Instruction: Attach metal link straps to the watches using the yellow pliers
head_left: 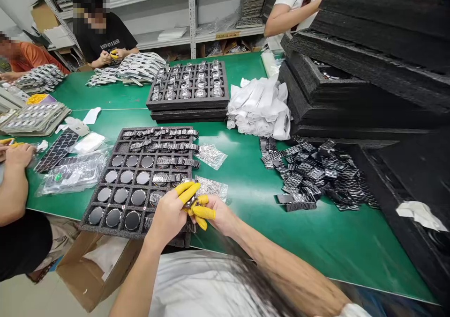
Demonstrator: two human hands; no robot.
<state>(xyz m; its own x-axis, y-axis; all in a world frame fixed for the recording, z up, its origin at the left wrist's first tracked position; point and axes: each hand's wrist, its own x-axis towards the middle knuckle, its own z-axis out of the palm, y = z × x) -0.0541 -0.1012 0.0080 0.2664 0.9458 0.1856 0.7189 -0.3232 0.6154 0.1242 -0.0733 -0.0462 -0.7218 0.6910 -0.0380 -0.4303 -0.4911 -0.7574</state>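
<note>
Over the near right corner of a black foam tray (pixel 119 179), my left hand (pixel 170 216) and my right hand (pixel 220 214) meet, yellow covers on several fingertips. Pinched between both hands is a small shiny watch case (pixel 190 202), mostly hidden by the fingers. Round watch cases (pixel 132 219) sit face up in the left compartments of the tray. Black link watch straps (pixel 176 161) lie across its right and far compartments. Two clear bags of small metal pins (pixel 211 156) lie beside the tray, the nearer one just behind my hands.
A heap of black link straps (pixel 312 172) lies to the right, before tall stacked black foam trays (pixel 351 97). Behind are crumpled white wrappers (pixel 260 106) and another filled foam tray (pixel 186 85). A cardboard box (pixel 87 279) stands below the table edge. Co-workers sit left and opposite.
</note>
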